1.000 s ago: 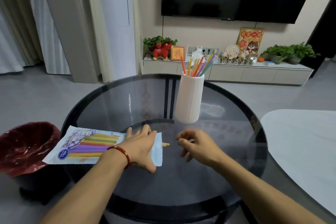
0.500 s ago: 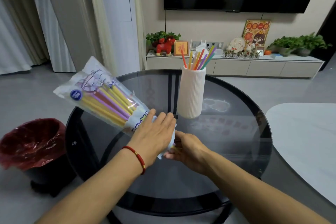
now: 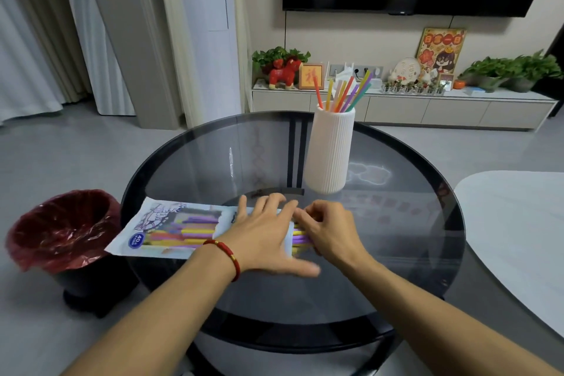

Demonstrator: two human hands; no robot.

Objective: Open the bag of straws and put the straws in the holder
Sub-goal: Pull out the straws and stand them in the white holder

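Note:
The bag of straws (image 3: 171, 229) lies flat on the left part of the round glass table (image 3: 396, 223), its mouth pointing right. My left hand (image 3: 262, 235) presses flat on the bag's open end, fingers spread. Several yellow and purple straws (image 3: 300, 238) stick out of the mouth. My right hand (image 3: 329, 229) is curled around those straw ends just right of the bag. The white ribbed holder (image 3: 329, 149) stands upright behind my hands, with several coloured straws (image 3: 345, 94) in it.
A bin with a red liner (image 3: 61, 229) stands on the floor left of the table. A white table (image 3: 515, 229) reaches in from the right. A low cabinet (image 3: 403, 107) with plants and ornaments runs along the far wall under a TV.
The bag, lifted and tilted half a second ago, lies flat on the table again. More straws now poke from its mouth, and my right hand has closed on them.

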